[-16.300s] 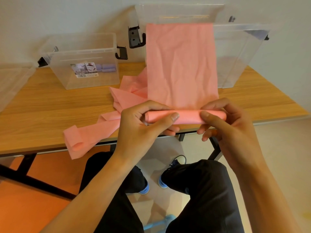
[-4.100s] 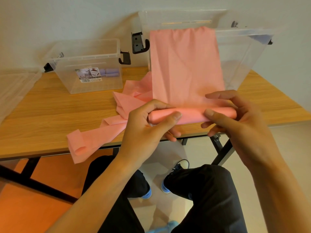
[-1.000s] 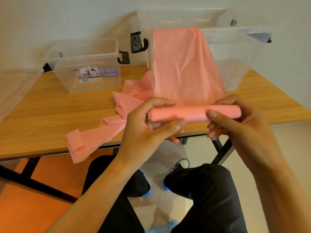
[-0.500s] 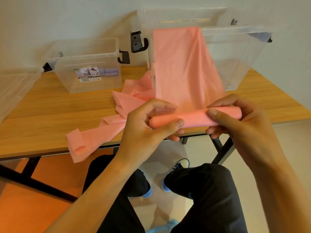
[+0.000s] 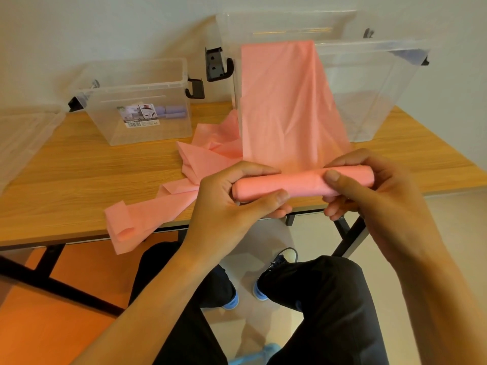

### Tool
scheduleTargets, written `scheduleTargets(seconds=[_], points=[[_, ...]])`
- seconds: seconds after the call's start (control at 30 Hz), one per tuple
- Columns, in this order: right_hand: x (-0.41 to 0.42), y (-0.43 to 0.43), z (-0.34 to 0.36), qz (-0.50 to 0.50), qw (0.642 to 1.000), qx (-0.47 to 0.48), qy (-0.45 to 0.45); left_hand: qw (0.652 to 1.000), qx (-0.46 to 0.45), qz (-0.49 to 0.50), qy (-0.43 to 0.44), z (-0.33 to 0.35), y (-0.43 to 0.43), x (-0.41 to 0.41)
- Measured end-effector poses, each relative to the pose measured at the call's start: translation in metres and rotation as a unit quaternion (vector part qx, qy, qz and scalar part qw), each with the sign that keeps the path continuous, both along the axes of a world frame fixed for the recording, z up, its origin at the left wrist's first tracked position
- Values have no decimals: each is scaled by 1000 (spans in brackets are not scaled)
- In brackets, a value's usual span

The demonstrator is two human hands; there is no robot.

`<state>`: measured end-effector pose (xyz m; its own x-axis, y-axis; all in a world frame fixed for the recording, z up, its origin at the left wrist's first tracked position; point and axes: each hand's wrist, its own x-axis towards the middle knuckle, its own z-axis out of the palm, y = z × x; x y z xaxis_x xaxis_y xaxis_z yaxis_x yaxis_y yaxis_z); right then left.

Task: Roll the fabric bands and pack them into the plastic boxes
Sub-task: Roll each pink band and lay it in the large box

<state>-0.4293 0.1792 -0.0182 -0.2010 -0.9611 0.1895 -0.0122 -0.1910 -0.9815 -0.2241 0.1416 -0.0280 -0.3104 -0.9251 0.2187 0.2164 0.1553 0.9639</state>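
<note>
A long pink fabric band (image 5: 284, 101) hangs over the front wall of the large clear plastic box (image 5: 369, 96) and runs down to a tight pink roll (image 5: 303, 184) held just above the table's front edge. My left hand (image 5: 232, 204) grips the roll's left end, thumb on the near side. My right hand (image 5: 374, 185) grips its right end the same way. The band's other part lies crumpled on the table and trails off its front edge (image 5: 131, 219). A smaller clear box (image 5: 137, 101) at the back left holds purple rolls (image 5: 171, 113).
The wooden table (image 5: 79, 175) stands against a pale wall. A clear lid (image 5: 23, 135) lies at the far left. Black latches stick out from both boxes. My legs and shoes are below the table edge.
The roll has turned a little further in my hands and tilts less than half a second ago; the hanging band has shortened slightly. Both hands stay on the roll's ends.
</note>
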Motion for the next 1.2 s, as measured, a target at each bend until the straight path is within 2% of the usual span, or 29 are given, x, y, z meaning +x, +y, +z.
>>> scheduleTargets(seconds=[0.23, 0.53, 0.73, 1.03, 1.2], points=[[3, 0, 1, 32, 999, 12, -3, 1000, -20, 16, -13, 1, -1, 0], [2, -2, 1, -2, 1000, 15, 4, 1000, -16, 12, -12, 2, 0, 1], [4, -1, 1, 25, 1000, 11, 1, 1000, -14, 3, -17, 2, -1, 1], [2, -2, 0, -5, 1000, 10, -6, 1000, -14, -2, -15, 1, -1, 2], [3, -2, 0, 16, 1000, 15, 4, 999, -29, 10, -18, 1, -2, 1]])
